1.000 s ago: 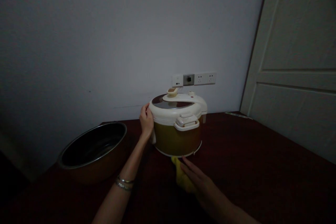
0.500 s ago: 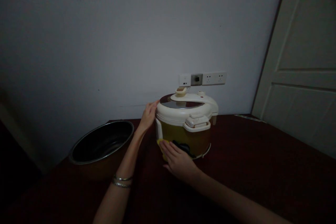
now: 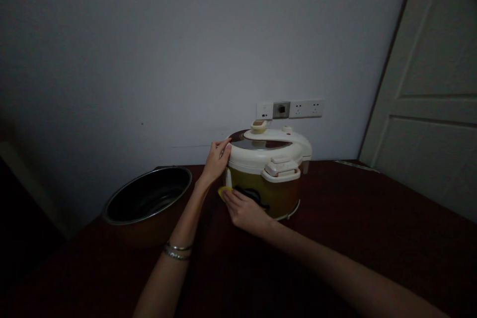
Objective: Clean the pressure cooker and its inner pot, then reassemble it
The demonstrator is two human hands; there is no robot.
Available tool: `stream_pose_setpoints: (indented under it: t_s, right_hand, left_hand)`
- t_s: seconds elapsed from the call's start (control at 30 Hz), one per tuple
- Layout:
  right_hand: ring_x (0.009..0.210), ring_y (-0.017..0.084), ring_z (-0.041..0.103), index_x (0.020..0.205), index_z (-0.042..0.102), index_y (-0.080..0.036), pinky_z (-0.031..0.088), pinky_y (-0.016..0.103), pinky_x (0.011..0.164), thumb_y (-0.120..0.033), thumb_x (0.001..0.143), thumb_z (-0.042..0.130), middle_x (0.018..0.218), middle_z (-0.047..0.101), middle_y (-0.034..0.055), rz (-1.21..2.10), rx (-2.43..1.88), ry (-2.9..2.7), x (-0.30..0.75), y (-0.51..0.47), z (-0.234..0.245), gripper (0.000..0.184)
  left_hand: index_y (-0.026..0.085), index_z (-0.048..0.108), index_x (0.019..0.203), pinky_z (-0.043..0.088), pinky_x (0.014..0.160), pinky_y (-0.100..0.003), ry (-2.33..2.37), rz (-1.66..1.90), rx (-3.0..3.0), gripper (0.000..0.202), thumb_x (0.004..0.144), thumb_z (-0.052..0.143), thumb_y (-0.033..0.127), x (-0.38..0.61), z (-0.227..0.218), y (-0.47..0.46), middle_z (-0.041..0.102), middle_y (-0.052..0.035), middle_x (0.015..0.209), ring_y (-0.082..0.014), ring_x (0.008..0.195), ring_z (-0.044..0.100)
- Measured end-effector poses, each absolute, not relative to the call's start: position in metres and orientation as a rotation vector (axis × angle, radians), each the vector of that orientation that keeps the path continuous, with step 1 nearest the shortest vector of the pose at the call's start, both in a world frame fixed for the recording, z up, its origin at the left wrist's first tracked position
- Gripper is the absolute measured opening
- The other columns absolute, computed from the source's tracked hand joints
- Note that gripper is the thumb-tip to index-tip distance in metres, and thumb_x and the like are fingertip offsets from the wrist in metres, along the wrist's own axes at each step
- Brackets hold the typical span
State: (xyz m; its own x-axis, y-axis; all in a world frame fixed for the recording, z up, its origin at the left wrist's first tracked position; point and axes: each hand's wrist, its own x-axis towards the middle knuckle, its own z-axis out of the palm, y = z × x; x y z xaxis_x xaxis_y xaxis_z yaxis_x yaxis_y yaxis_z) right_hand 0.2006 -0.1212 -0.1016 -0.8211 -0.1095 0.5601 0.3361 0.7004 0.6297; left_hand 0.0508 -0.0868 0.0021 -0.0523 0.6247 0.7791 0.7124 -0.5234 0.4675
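An electric pressure cooker (image 3: 279, 191) with a cream lid and an olive-yellow body stands upright on the dark red table. At the left edge of its lid, my left hand (image 3: 216, 161) holds on, fingertips over the rim and thumb against the side. My right hand (image 3: 246, 212) is closed on a yellow cloth (image 3: 224, 192), mostly covered by my fingers, at the lower left of the cooker's front. The cloth touches or nearly touches the body there. Part of the dark control panel (image 3: 253, 195) shows above my right hand.
A large dark-lined pot (image 3: 149, 223) with a metal rim sits left of my left forearm. Wall sockets (image 3: 305, 108) are behind the cooker. A panelled door (image 3: 436, 149) stands at the right, beyond the table (image 3: 357, 203).
My right hand has drawn the yellow cloth slightly up and left, its fingers now more bunched. My left hand's fingers have shifted onto the lid rim. The camera view has moved a little.
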Motion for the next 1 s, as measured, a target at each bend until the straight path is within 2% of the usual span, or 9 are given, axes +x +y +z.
stream_pose_setpoints:
  t_s: [0.1, 0.23, 0.37, 0.6, 0.7, 0.87, 1.0]
  right_hand:
    - [0.114, 0.024, 0.055, 0.102, 0.068, -0.001, 0.044, 0.033, 0.098, -0.012, 0.086, 0.049, 0.119, 0.063, 0.0169, -0.929, -0.037, -2.461, 0.232, -0.119, -0.138, 0.027]
    - [0.117, 0.017, 0.053, 0.114, 0.062, -0.006, 0.044, 0.029, 0.097, -0.009, 0.091, 0.04, 0.124, 0.062, 0.0085, -0.737, -0.035, -2.519, 0.292, -0.117, -0.156, 0.033]
    - [0.117, 0.019, 0.053, 0.117, 0.061, -0.007, 0.043, 0.033, 0.098, -0.01, 0.091, 0.04, 0.122, 0.063, 0.0095, -0.718, -0.049, -2.5, 0.295, -0.119, -0.143, 0.033]
    - [0.115, 0.026, 0.055, 0.105, 0.066, 0.0, 0.042, 0.038, 0.098, -0.012, 0.087, 0.051, 0.12, 0.061, 0.0222, -0.989, -0.076, -2.421, 0.197, -0.118, -0.122, 0.026]
    - [0.113, 0.027, 0.056, 0.099, 0.068, -0.002, 0.044, 0.039, 0.097, -0.012, 0.087, 0.051, 0.119, 0.062, 0.0206, -1.036, -0.085, -2.388, 0.188, -0.115, -0.103, 0.023]
    - [0.121, 0.024, 0.051, 0.113, 0.063, -0.007, 0.042, 0.04, 0.102, -0.012, 0.091, 0.044, 0.128, 0.058, 0.0133, -0.956, -0.075, -2.19, 0.238, -0.112, -0.069, 0.029]
    - [0.125, 0.021, 0.048, 0.121, 0.058, -0.008, 0.044, 0.037, 0.101, -0.01, 0.092, 0.041, 0.132, 0.055, 0.011, -0.907, 0.024, -2.277, 0.279, -0.113, -0.087, 0.033]
  left_hand:
    - [0.019, 0.059, 0.121, 0.04, 0.097, -0.035, -1.485, -1.649, -2.109, 0.043, 0.092, 0.039, 0.042, 0.051, 0.002, -0.086, 0.052, -0.0093, 0.103, -0.0199, 0.103, 0.054]
    - [0.015, 0.058, 0.123, 0.04, 0.097, -0.035, -1.498, -1.651, -2.113, 0.044, 0.092, 0.038, 0.041, 0.052, 0.003, -0.088, 0.051, -0.0105, 0.103, -0.0203, 0.103, 0.054]
    - [0.016, 0.059, 0.122, 0.04, 0.096, -0.036, -1.496, -1.654, -2.076, 0.042, 0.092, 0.039, 0.039, 0.054, 0.002, -0.088, 0.051, -0.0094, 0.102, -0.0201, 0.102, 0.054]
    - [0.017, 0.059, 0.121, 0.041, 0.096, -0.035, -1.486, -1.625, -2.044, 0.041, 0.093, 0.038, 0.038, 0.055, 0.001, -0.087, 0.051, -0.0087, 0.101, -0.0192, 0.1, 0.054]
    - [0.018, 0.059, 0.12, 0.04, 0.096, -0.036, -1.487, -1.623, -2.035, 0.04, 0.093, 0.037, 0.038, 0.055, 0.002, -0.087, 0.052, -0.0084, 0.101, -0.0194, 0.102, 0.054]
    - [0.018, 0.06, 0.119, 0.04, 0.096, -0.035, -1.475, -1.628, -2.039, 0.04, 0.093, 0.038, 0.038, 0.055, 0.001, -0.087, 0.052, -0.0083, 0.102, -0.0195, 0.102, 0.054]
    - [0.016, 0.06, 0.119, 0.04, 0.096, -0.035, -1.473, -1.637, -2.022, 0.041, 0.093, 0.037, 0.038, 0.055, 0.001, -0.086, 0.051, -0.0089, 0.102, -0.0197, 0.101, 0.054]
